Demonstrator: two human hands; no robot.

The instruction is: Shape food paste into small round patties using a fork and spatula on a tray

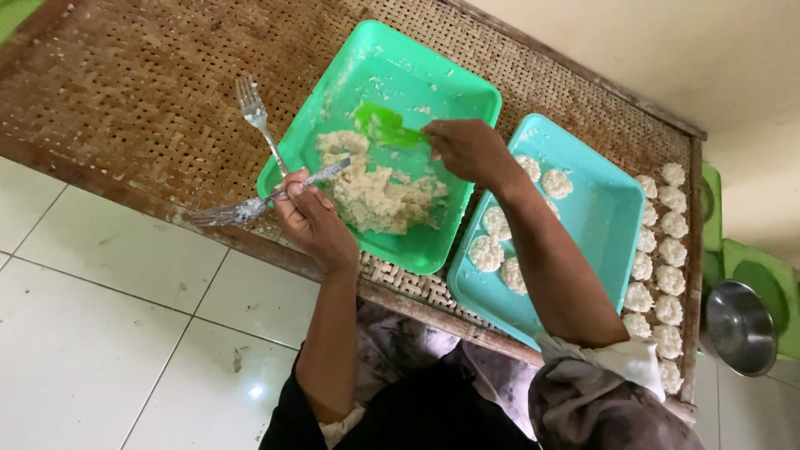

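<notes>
Nearest, the white tiled floor [108, 333] and the person's dark clothing fill the bottom of the view, with both forearms reaching up over the edge of a woven cane table [125, 100]. To the right a steel bowl [740, 327] sits on a green stool [767, 275] beside the table. The left hand [310, 218] has its fingers curled shut round two forks [267, 179], one lying along the table edge, the other pointing away with its tines upward. Just beyond it stands a green tray [400, 58] holding a heap of pale, sticky dough [375, 187]. The right hand [468, 150] reaches across that tray, fingers pinched closed on a green spatula [385, 127] whose blade rests above the dough. The right forearm crosses over a turquoise tray [600, 217], hiding part of several shaped dough rounds [557, 183] inside it. Farther right, more rounds [662, 283] lie in two rows along the table's end.
</notes>
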